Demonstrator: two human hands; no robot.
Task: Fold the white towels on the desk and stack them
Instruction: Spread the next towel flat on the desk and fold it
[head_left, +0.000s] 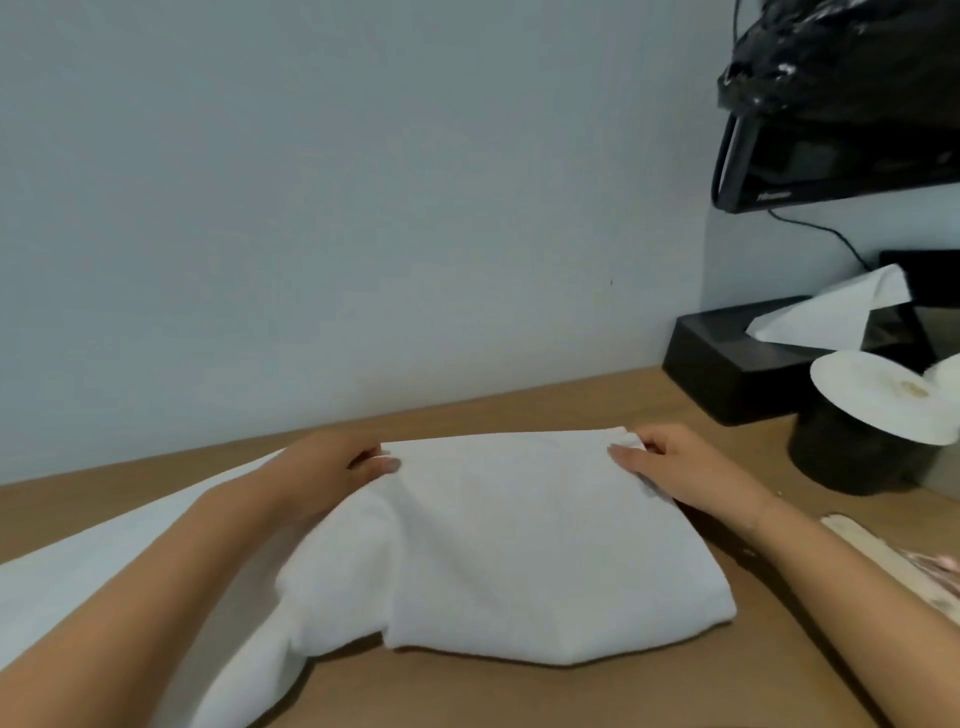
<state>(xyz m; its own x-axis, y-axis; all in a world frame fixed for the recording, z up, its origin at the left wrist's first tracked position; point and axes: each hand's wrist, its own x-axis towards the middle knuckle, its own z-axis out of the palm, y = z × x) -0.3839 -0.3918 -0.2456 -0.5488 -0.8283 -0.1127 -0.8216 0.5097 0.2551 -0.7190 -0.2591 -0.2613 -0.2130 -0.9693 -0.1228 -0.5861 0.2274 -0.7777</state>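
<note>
A white towel lies doubled over in the middle of the brown desk. My left hand pinches its far left corner, thumb on top. At the far right corner my right hand pinches the cloth between thumb and fingers. More white cloth spreads to the left under my left forearm; I cannot tell whether it is the same towel or another one.
A black tissue box with a tissue sticking out stands at the back right. In front of it a toilet paper roll sits on a black holder. A black screen hangs above. A flat pale object lies at the right edge.
</note>
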